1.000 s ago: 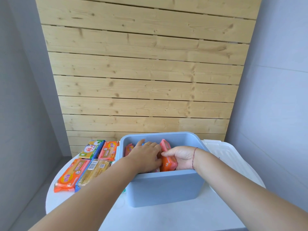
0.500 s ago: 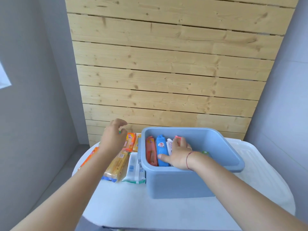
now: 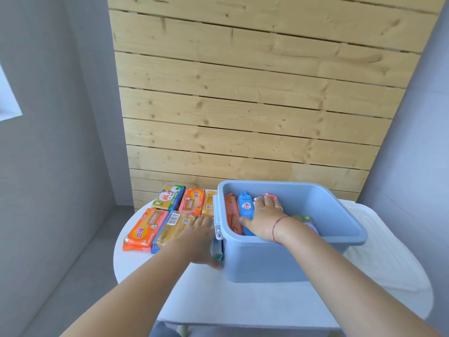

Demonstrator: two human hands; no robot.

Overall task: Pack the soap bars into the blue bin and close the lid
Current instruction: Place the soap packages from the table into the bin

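The blue bin stands open on the white round table. Inside it, an orange-red soap bar and a blue soap bar stand on edge at the left, with a pink one behind. My right hand rests flat against these bars, fingers spread. A yellow-green bar lies to its right. My left hand covers a white soap bar lying beside the bin's left wall, thumb curled round its near end.
Several wrapped soap bars lie left of the bin: a yellow-blue one, two orange ones and a clear yellow one. The white lid lies right of the bin. A wooden slat wall stands behind.
My left hand left the bin, swung over the bars on the table and came down on the white bar. My right hand let go of the orange bar and rests against the standing bars.
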